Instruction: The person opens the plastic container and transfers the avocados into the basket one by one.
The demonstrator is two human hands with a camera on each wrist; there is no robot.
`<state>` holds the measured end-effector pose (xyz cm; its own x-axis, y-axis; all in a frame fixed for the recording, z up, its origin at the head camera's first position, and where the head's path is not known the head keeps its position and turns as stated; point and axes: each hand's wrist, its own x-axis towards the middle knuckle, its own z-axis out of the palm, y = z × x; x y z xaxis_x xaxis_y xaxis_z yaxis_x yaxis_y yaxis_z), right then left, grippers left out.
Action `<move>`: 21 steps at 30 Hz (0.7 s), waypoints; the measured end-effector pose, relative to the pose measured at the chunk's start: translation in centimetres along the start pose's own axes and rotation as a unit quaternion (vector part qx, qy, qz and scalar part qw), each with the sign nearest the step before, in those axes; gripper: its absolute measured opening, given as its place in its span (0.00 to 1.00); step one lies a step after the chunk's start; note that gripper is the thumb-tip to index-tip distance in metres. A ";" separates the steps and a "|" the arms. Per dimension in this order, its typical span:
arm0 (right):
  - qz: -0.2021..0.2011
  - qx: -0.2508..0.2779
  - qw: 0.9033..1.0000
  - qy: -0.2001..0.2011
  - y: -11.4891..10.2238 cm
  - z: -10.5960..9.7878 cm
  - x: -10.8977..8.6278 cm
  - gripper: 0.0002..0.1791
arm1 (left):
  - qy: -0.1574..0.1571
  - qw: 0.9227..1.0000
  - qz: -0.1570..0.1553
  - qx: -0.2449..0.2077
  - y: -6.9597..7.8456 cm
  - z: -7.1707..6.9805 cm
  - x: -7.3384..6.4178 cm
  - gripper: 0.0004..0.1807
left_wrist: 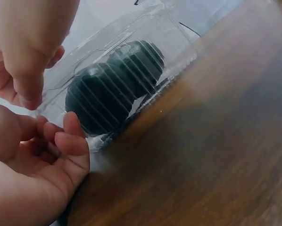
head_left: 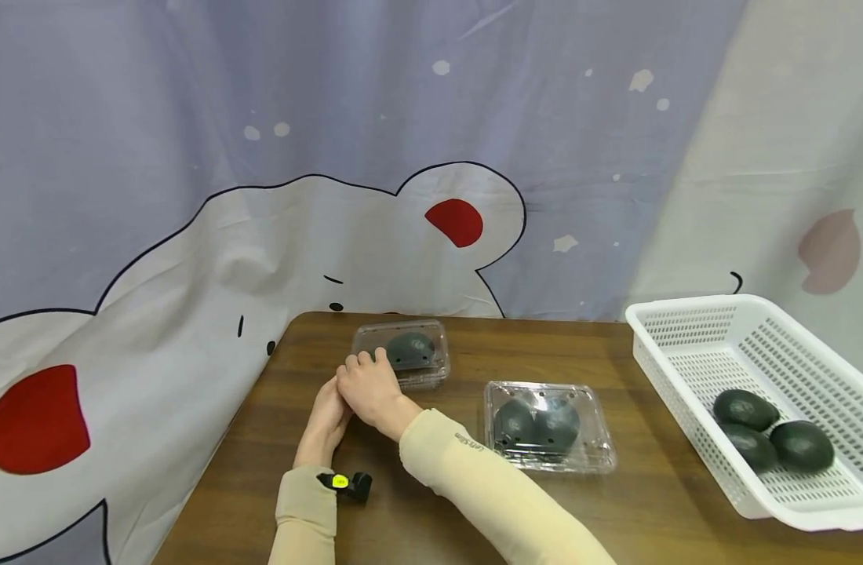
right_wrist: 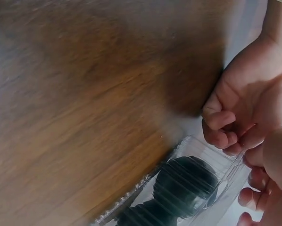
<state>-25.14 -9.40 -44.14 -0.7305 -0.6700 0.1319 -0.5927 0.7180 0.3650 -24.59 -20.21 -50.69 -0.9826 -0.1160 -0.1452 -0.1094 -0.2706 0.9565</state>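
A clear plastic clamshell box [head_left: 435,375] with dark green avocados [left_wrist: 101,99] inside sits at the back left of the table. At its near left corner, my left hand [head_left: 325,416] pinches the plastic edge with curled fingers. Reaching across from the right, my right hand [head_left: 371,388] grips the same corner, thumb and fingertips at the rim in the left wrist view. Both hands meet there and partly cover the corner. The lid lies over the two avocados, which rest side by side along the box.
Another clear clamshell [head_left: 595,443] holding two avocados [head_left: 537,424] stands right of my hands. On the far right is a white perforated basket [head_left: 686,431] with several loose avocados [head_left: 802,447]. A patterned curtain [head_left: 375,118] hangs behind the wooden table [head_left: 544,514].
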 end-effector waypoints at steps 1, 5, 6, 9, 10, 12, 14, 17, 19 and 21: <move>0.000 -0.004 1.000 -0.002 -0.2 -0.1 0.1 0.06 | 0.001 1.000 0.000 -0.005 0.0 0.0 0.0 0.17; -0.001 -0.026 1.000 0.002 -0.6 -0.1 0.4 0.05 | 0.016 1.000 0.010 -0.003 -0.1 0.0 -0.1 0.18; 0.000 -0.033 0.999 0.006 -0.7 -0.1 0.4 0.05 | 0.020 1.000 0.015 0.006 -0.1 0.1 -0.1 0.18; 0.006 -0.052 0.998 0.022 -0.9 0.1 0.5 0.04 | 0.029 0.999 0.038 0.026 0.0 0.5 -0.2 0.19; 0.009 -0.058 0.998 0.027 -0.9 0.1 0.6 0.05 | 0.032 0.998 0.042 0.029 0.1 0.6 -0.2 0.20; 0.017 -0.064 0.997 0.040 -1.0 0.3 0.6 0.07 | 0.038 0.997 0.051 0.039 0.1 0.8 -0.2 0.19; 0.022 -0.067 0.996 0.047 -1.2 0.4 0.6 0.09 | 0.046 0.996 0.057 0.046 0.0 0.9 -0.2 0.18; 0.031 -0.067 0.996 0.052 -1.4 0.7 0.5 0.10 | 0.057 0.995 0.056 0.059 -0.1 0.9 -0.1 0.16; 0.038 -0.064 0.996 0.050 -1.7 0.9 0.5 0.11 | 0.062 0.994 0.060 0.064 -0.1 0.9 0.0 0.15; 0.048 -0.057 0.996 0.050 -1.9 1.1 0.5 0.12 | 0.063 0.994 0.058 0.065 -0.1 0.9 -0.1 0.15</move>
<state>-24.70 -10.92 -45.78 -0.7414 -0.6185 0.2603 -0.4748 0.7576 0.4479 -24.59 -19.34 -50.53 -0.9641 -0.2600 -0.0547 -0.0228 -0.1245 0.9920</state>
